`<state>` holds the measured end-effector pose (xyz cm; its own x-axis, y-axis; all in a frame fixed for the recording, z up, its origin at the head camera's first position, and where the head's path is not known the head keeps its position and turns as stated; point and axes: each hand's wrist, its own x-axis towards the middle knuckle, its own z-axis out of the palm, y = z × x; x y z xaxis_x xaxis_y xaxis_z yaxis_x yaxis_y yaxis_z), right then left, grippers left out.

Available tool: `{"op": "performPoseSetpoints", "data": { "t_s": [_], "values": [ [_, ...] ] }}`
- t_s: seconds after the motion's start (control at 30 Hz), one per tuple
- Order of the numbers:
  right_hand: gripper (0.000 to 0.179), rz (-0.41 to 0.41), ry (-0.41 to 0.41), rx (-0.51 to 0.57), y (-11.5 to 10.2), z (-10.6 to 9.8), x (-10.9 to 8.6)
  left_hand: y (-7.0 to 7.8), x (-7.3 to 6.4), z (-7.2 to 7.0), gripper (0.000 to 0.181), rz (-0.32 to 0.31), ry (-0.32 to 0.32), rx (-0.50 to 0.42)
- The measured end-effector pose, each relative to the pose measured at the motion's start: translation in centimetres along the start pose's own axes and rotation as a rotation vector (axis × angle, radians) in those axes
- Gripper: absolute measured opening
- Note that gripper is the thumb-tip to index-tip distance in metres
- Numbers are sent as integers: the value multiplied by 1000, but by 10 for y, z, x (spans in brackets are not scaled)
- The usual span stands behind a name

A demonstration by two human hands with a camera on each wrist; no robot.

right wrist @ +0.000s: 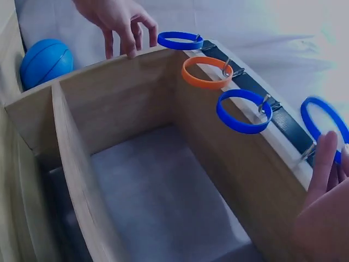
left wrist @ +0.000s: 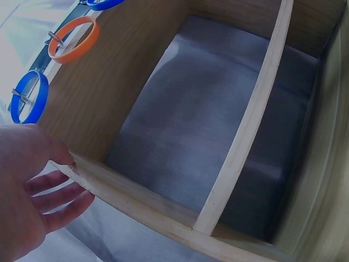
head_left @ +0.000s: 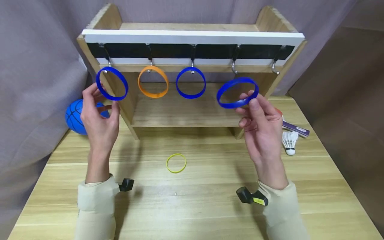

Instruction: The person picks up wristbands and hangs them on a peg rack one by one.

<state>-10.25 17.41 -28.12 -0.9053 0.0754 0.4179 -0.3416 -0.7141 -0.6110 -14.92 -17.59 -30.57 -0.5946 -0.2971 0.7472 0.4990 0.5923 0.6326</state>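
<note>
My right hand (head_left: 264, 126) pinches a blue wristband (head_left: 223, 90) between thumb and fingers, tilted, just below the fourth hook (head_left: 234, 66). In the right wrist view this band stands apart from the hook's tip. My left hand (head_left: 100, 123) is at the left side panel of the wooden shelf (head_left: 186, 125), fingers loosely bent and fingertips right at the panel's edge, as the left wrist view shows. From the first three hooks hang a blue wristband (head_left: 122, 78), an orange wristband (head_left: 164, 76) and another blue wristband (head_left: 178, 88).
A fifth hook (head_left: 274, 67) is bare at the right end. On the table lies a thin yellow band (head_left: 176, 172). Beside the shelf are a blue ball (head_left: 75, 116) at left, a shuttlecock (head_left: 290, 141) and a purple handle (head_left: 297, 129) at right.
</note>
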Motion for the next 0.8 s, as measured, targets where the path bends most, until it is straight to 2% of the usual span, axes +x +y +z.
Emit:
{"op": "performPoseSetpoints", "data": {
  "t_s": [0.1,0.27,0.5,0.7,0.8],
  "values": [
    [30,-8,108,127,-5,6,13,10,0,-2,42,-1,-2,-4],
    [31,68,211,153,-3,5,24,21,0,-4,40,2,-1,-10],
    [35,68,241,139,-1,0,28,17,1,-4,40,11,-13,-3],
    [33,50,239,108,2,-3,29,23,1,-5,39,8,-4,-2],
    [35,28,227,35,4,-5,28,27,1,-5,38,11,-3,-2]
  ]
}}
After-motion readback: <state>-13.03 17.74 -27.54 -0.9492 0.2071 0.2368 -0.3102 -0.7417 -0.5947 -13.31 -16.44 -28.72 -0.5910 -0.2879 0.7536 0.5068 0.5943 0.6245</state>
